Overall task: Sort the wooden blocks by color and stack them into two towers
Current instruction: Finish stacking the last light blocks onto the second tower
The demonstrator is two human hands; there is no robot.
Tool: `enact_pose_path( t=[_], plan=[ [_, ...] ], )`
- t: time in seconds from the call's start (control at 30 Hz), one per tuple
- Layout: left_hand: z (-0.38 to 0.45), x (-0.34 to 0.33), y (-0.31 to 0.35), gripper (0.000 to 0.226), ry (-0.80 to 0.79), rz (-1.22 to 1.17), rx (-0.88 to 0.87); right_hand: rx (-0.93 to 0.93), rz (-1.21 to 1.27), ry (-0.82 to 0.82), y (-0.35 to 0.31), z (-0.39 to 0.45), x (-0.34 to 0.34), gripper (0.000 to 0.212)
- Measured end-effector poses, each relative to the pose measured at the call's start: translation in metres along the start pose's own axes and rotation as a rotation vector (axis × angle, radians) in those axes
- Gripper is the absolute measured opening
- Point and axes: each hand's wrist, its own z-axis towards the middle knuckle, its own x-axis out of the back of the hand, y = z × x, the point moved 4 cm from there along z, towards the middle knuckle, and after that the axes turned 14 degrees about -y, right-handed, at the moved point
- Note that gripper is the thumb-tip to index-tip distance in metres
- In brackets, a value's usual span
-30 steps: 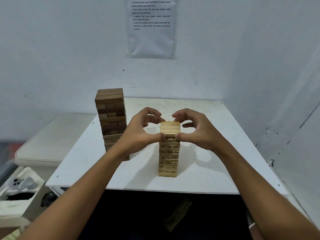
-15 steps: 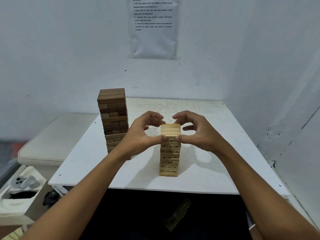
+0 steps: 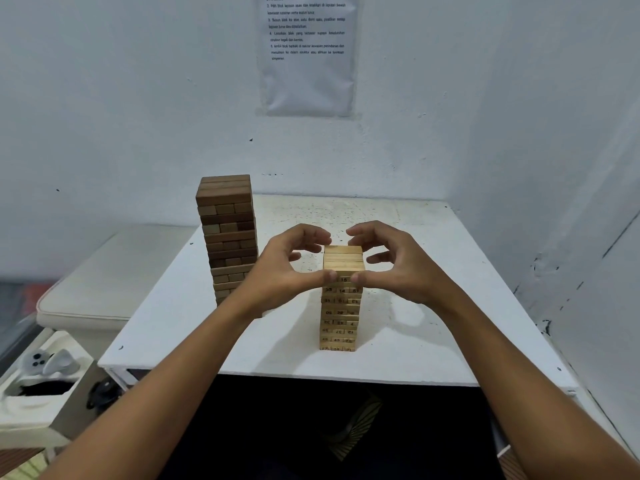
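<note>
A light wooden tower [image 3: 340,317] with printed numbers on its block ends stands near the middle of the white table [image 3: 433,327]. My left hand [image 3: 284,271] and my right hand [image 3: 398,268] curl around its top layers from either side, both thumbs pressing the near face and the fingers arched over the back edge. A taller dark brown tower [image 3: 228,233] stands at the table's left, behind my left hand, its lower part hidden by my wrist.
White walls close the back and the right side, with a printed sheet [image 3: 306,53] taped on the back wall. A cushioned bench [image 3: 114,282] sits left of the table, and a white controller [image 3: 45,363] lies in a box at the lower left.
Both hands stay at the light tower's top. The fingers have lifted slightly off the back edge while the thumbs slid closer together on the near face.
</note>
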Motion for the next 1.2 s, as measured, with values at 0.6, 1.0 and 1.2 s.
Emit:
enact_pose_path(
  t=[0.6, 1.0, 1.2],
  plan=[
    [-0.019, -0.058, -0.011, 0.101, -0.066, -0.227, 0.105, -0.143, 0.359, 0.031, 0.009, -0.021, -0.053, 0.093],
    [-0.020, -0.058, -0.005, 0.102, -0.062, -0.256, 0.104, -0.166, 0.393, -0.007, 0.003, -0.023, -0.058, 0.085],
    [-0.018, -0.061, -0.008, 0.112, -0.087, -0.312, 0.103, -0.166, 0.399, 0.002, 0.002, -0.023, -0.060, 0.085]
  ],
)
